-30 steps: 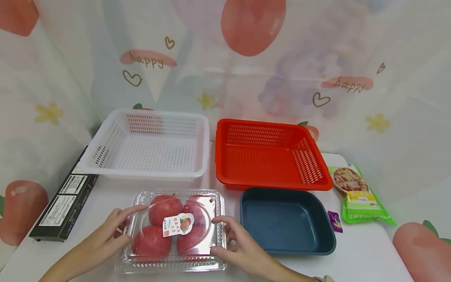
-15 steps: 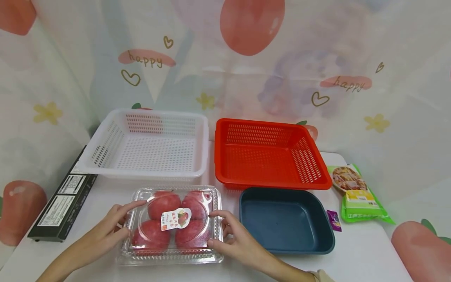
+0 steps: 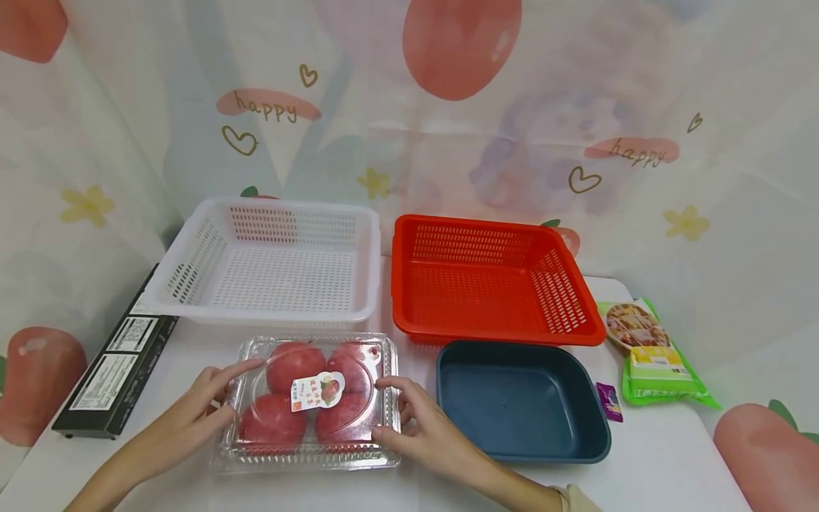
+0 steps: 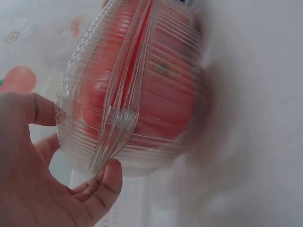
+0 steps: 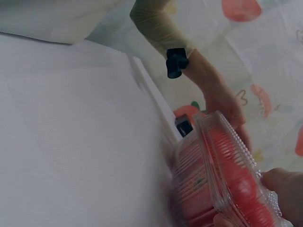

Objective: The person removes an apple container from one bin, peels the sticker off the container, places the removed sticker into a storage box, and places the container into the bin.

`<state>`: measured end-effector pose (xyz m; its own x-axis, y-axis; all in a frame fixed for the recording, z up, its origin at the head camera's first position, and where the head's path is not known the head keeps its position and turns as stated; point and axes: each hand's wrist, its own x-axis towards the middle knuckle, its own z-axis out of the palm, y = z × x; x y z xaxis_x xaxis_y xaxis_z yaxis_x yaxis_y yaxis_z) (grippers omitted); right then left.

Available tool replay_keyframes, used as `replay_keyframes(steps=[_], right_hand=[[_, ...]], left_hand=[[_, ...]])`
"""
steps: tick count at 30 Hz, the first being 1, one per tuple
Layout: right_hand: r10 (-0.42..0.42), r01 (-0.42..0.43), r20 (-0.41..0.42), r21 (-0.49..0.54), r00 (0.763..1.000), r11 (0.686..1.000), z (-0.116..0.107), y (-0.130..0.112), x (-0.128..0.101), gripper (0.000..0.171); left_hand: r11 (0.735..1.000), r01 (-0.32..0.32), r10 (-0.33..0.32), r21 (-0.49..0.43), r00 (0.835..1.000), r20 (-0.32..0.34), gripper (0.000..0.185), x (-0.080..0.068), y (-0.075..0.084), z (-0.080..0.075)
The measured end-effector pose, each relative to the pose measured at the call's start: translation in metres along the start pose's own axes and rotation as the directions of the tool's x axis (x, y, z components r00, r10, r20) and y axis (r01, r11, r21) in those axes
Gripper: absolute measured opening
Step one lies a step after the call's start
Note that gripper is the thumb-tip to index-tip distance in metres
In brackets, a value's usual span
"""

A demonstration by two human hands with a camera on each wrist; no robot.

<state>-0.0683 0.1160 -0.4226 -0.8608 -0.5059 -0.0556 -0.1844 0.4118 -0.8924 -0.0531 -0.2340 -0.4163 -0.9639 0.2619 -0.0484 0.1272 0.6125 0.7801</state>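
Observation:
In the head view, a clear plastic clamshell box (image 3: 313, 459) with several red apples (image 3: 274, 421) inside lies toward the table's front, left of middle. A white label (image 3: 318, 391) with fruit art is stuck on its lid. My left hand (image 3: 198, 405) grips the box's left side, and my right hand (image 3: 425, 430) grips the right side. Close up in the left wrist view, the left hand (image 4: 42, 175) holds the ribbed edge of the closed box (image 4: 125, 118). The right hand (image 5: 286, 189) shows partly in the right wrist view. Whether the box touches the table cannot be told.
Behind the box stand a white basket (image 3: 275, 313) and a red basket (image 3: 499, 338). A dark blue basin (image 3: 525, 405) is just right of my right hand. A black box (image 3: 115, 370) lies at left; a purple sachet (image 3: 609, 402) and a green food bag (image 3: 668, 387) lie at right.
Both hands have moved the apple box a little away from the front edge and slightly left. Their hold on its sides looks the same. The baskets and basin stay put.

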Motion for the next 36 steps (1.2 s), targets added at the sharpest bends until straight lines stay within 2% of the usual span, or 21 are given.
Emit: replay_keyframes(steps=[6,14,36], right_hand=[[0.031,-0.03,0.018,-0.039,0.999,0.999,-0.0015,-0.0003,0.0039,0.057],[0.047,-0.046,0.027,-0.034,0.999,0.998,-0.0028,0.0,0.005,0.058],[0.073,-0.071,0.047,-0.054,0.996,0.996,-0.0046,-0.0017,0.0075,0.057]], left_hand=[[1.0,0.009,-0.009,0.01,1.0,0.002,0.062,0.0018,-0.0018,-0.001],[0.999,0.037,-0.037,-0.009,0.999,0.027,0.061,0.0033,-0.0033,-0.0014],[0.998,0.059,-0.058,-0.018,0.998,0.03,0.061,0.0053,-0.0082,-0.0016]])
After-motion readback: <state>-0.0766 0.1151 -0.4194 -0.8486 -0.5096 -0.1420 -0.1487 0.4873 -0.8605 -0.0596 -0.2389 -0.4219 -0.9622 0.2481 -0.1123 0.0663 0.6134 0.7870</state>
